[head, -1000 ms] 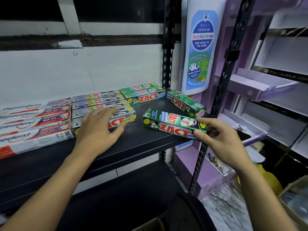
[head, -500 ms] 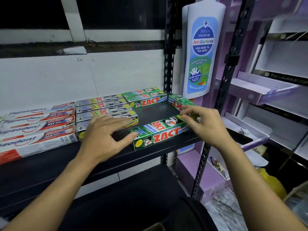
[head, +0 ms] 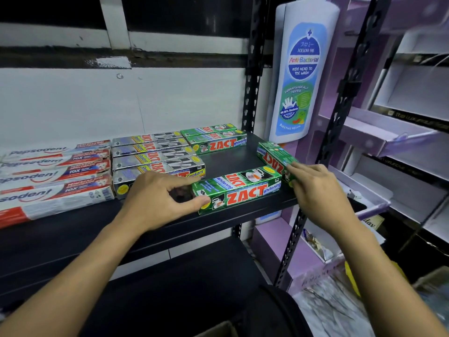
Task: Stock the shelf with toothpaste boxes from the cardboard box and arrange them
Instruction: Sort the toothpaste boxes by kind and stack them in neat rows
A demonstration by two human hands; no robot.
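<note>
Shelf: we're over the black metal shelf [head: 230, 164], cartons lying flat.
Display: a tall bottle cut-out [head: 301, 74] reads "Follow Me Anti-Bacterial, Kids Head to Toe Wash".
Pepsodent boxes [head: 53, 181]: far left, long axes left to right.
ZACT Smokers boxes [head: 155, 156]: silver, just beside them, same run.
Front ZACT Whitening box [head: 239, 190]: green, at the front edge, lying left to right, logo facing us.
Left hand [head: 155, 203]: thumb and forefinger clamp that box's left end.
Right hand [head: 318, 193]: curled fingers pinch the near end of the angled ZACT box [head: 274, 156].
Angled ZACT box: right side, running front to back.
</note>
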